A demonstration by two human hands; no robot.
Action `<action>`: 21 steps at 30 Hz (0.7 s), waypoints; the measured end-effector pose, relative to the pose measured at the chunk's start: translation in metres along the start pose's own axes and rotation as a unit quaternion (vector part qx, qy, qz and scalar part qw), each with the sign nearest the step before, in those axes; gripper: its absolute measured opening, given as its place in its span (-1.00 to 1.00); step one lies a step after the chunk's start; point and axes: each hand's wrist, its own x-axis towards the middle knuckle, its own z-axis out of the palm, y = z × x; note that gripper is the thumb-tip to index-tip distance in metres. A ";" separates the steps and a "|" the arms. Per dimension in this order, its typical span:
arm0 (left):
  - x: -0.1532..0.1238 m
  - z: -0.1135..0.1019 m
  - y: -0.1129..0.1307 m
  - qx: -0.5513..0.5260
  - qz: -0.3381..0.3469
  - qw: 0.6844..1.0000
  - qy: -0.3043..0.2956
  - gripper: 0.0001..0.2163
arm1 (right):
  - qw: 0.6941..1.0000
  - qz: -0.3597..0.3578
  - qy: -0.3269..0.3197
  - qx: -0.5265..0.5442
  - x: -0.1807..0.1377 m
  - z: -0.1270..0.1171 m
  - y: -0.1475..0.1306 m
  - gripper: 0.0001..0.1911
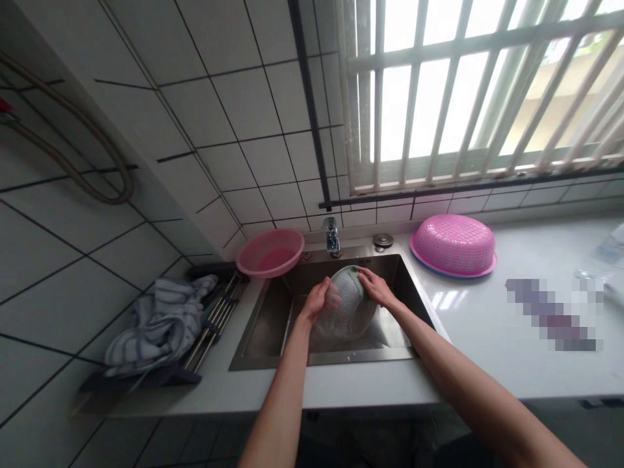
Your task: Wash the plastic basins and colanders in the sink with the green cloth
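Over the steel sink (258, 325) I hold a round colander (345, 305), pale with a fine mesh side and a green rim, tilted on edge. My left hand (316, 300) grips its left side, and some of those fingers show faintly through the mesh. On the upper right, my right hand (377, 288) is closed on the rim beside a green grip. The lower part of the colander looks clear and blends with the sink behind it. Behind it stands a chrome faucet (331, 235).
A pink basin (270, 252) rests at the sink's back left corner. Right of the sink, an upturned pink basket (453, 244) lies on the counter (517, 260). At left, a striped cloth (153, 325) sits beside a metal rack (214, 325). A drain strainer (383, 240) lies behind the sink.
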 end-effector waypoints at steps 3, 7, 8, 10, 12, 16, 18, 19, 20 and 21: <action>-0.004 0.003 0.000 -0.015 0.025 0.998 -0.056 -0.44 | 1.000 0.012 0.022 0.011 0.002 -0.002 0.007 -0.51; -0.007 0.004 -0.003 -0.057 0.032 0.990 -0.124 -0.46 | 0.996 -0.055 0.068 0.024 0.003 -0.003 0.001 -0.52; -0.007 0.004 -0.005 -0.068 0.027 0.988 -0.136 -0.47 | 0.995 -0.065 0.076 0.020 0.003 -0.004 0.000 -0.52; -0.005 0.004 -0.008 -0.084 0.015 0.984 -0.153 -0.49 | 0.994 -0.075 0.083 0.004 0.003 -0.004 0.000 -0.53; -0.004 0.003 -0.011 -0.085 0.003 0.982 -0.168 -0.53 | 0.994 -0.080 0.076 -0.016 0.004 -0.004 0.003 -0.53; -0.003 0.001 -0.012 -0.092 -0.023 0.979 -0.181 -0.62 | 0.993 -0.096 0.045 -0.051 0.003 -0.001 0.006 -0.50; -0.003 0.000 -0.010 -0.094 -0.027 0.979 -0.179 -0.65 | 0.991 -0.106 0.036 -0.068 0.001 0.002 0.003 -0.49; -0.002 0.000 -0.008 -0.098 -0.029 0.978 -0.180 -0.66 | 0.990 -0.110 0.034 -0.079 0.000 0.004 0.000 -0.49; -0.002 -0.001 -0.007 -0.107 -0.034 0.977 -0.183 -0.67 | 0.989 -0.115 0.033 -0.092 -0.003 0.006 -0.004 -0.50; -0.001 -0.002 -0.005 -0.121 -0.042 0.974 -0.185 -0.66 | 0.986 -0.121 0.030 -0.107 -0.005 0.008 -0.009 -0.50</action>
